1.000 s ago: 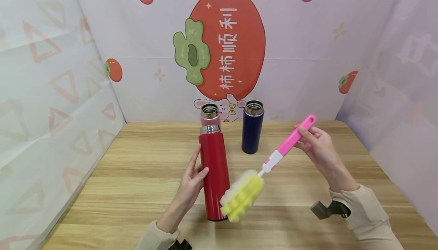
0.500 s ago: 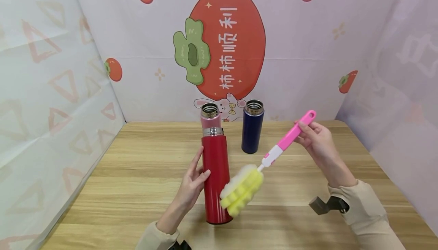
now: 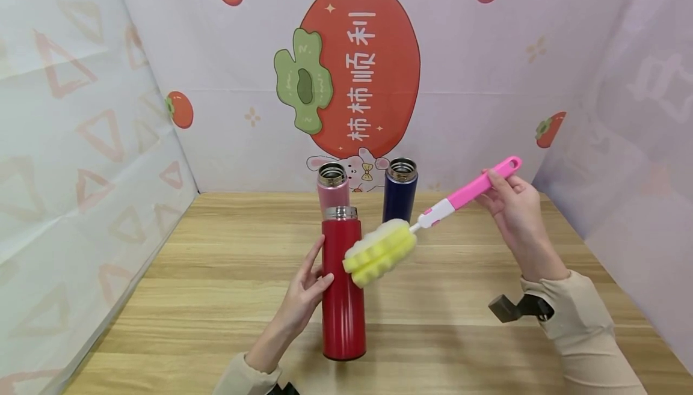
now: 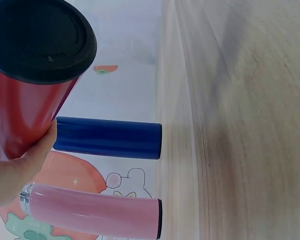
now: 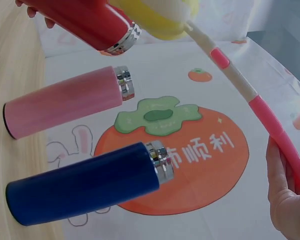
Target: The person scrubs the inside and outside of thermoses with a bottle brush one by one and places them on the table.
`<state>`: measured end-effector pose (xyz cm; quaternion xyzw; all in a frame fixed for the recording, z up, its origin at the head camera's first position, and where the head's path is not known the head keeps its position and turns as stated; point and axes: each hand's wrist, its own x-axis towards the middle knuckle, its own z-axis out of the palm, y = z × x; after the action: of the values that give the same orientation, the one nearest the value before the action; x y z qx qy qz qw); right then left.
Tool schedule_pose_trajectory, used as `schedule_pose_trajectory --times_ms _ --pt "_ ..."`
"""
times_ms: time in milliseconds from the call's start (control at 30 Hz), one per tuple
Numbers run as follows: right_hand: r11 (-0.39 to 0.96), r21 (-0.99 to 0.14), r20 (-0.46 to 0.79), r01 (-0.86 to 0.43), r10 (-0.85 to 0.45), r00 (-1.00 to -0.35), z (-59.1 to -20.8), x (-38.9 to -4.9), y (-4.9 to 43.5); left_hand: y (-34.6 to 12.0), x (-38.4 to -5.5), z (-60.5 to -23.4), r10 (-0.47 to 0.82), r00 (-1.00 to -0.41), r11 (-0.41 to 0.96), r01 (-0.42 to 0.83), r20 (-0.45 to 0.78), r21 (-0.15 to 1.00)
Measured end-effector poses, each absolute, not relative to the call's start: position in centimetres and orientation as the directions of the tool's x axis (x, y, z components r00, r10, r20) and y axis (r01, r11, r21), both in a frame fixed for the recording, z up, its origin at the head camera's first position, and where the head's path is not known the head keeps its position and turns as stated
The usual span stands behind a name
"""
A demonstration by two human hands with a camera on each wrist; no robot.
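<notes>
My left hand (image 3: 299,300) grips a tall red thermos bottle (image 3: 344,323) round its side. The bottle has a bare steel neck, and its dark base (image 4: 42,42) shows from below in the left wrist view, raised above the table. With fingers and thumb, my right hand (image 3: 517,217) pinches the pink handle (image 3: 476,192) of a bottle brush near its looped end. The brush's yellow and white sponge head (image 3: 381,252) points down and left, overlapping the red bottle's upper side in the head view. Part of the left hand's fingers is hidden behind the bottle.
A pink thermos bottle (image 5: 65,101) and a blue one (image 5: 85,182) stand lidless at the back of the wooden table (image 3: 227,275). The red bottle partly covers the pink one in the head view. Patterned cloth walls (image 3: 465,82) enclose the back and sides.
The brush has risen and tilted flatter, its sponge head moving up the red bottle, as my right hand went up and slightly right. The red bottle has become more upright and shifted slightly right.
</notes>
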<state>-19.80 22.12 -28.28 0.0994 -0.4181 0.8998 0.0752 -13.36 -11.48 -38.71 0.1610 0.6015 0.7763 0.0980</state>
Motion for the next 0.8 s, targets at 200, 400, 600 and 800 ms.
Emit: schedule_pose_trajectory --times_ms 200,400,600,800 --pt "-0.624 -0.738 0.228 -0.255 0.125 -0.966 -28.11 -19.75 22.15 -11.67 -13.30 -38.77 0.360 -0.924 -0.250 0.041 0.132 0.967" --pt "-0.630 -0.723 0.203 -0.284 0.199 -0.959 -27.91 -19.62 22.26 -11.78 -13.30 -38.87 0.356 -0.926 -0.250 0.035 0.125 0.967" --pt "-0.670 -0.677 0.206 -0.304 0.224 -0.953 -27.84 -19.37 22.53 -11.85 -13.29 -38.84 0.333 -0.935 -0.238 0.038 0.118 0.971" --pt "-0.721 -0.628 0.209 -0.292 0.205 -0.956 -28.00 -18.83 23.00 -11.96 -13.44 -38.57 0.229 -0.969 -0.246 0.035 0.093 0.969"
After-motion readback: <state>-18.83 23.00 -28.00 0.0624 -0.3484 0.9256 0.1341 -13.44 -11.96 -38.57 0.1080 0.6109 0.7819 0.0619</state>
